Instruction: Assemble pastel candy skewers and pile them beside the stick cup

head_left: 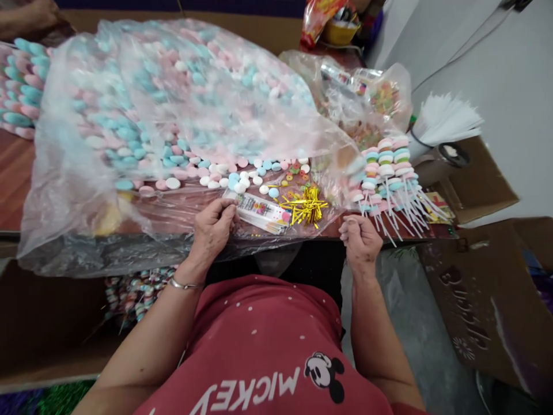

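My left hand (212, 226) is closed in a pinch at the left end of a stack of printed clear plastic sleeves (259, 211). Whether its fingers grip a sleeve is hidden. Gold twist ties (307, 206) lie in a bunch at the right end of the sleeves. My right hand (362, 239) is curled closed at the table edge, and I cannot make out anything in it. Beside it, white sticks threaded with pastel candy discs (386, 167) lie in a pile. Loose pink, blue and white candies (242, 181) spread out behind the sleeves.
A big clear bag (181, 98) of pastel candies covers much of the table (17, 178). Behind the skewers sit another plastic bag (367, 98) and a container of white sticks (447, 118). Cardboard boxes (479, 300) stand right. Another person's hand (37, 20) shows top left.
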Demonstrator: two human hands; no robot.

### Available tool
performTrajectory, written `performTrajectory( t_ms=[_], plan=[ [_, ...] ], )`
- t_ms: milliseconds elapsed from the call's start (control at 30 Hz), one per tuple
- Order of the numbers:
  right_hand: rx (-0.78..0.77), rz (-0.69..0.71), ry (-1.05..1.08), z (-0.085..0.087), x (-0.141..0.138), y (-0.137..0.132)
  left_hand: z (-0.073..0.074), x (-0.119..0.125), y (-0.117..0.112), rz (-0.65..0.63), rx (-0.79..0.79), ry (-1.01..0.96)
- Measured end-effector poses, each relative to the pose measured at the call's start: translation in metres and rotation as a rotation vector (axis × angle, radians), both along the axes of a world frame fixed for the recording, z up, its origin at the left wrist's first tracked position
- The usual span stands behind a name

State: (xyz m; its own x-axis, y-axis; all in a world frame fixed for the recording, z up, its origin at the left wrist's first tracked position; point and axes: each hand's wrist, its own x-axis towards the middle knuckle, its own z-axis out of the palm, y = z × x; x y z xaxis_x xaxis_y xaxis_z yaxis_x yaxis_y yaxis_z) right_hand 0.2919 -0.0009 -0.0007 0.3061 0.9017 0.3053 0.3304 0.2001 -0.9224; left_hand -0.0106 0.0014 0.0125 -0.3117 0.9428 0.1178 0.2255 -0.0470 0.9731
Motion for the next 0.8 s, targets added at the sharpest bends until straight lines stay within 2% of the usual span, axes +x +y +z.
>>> performTrajectory(
  t_ms=[300,800],
  plan=[
    [0.026,0.017,0.056,-0.0011,-0.0027,0.0041,0.0039,0.0015,0.0006,0.022,0.016,0.011],
    [0.007,0.055,-0.014,0.0033,-0.0035,0.0051,0.0046,0.0006,-0.0004,0.036,0.019,-0.017]
  ],
)
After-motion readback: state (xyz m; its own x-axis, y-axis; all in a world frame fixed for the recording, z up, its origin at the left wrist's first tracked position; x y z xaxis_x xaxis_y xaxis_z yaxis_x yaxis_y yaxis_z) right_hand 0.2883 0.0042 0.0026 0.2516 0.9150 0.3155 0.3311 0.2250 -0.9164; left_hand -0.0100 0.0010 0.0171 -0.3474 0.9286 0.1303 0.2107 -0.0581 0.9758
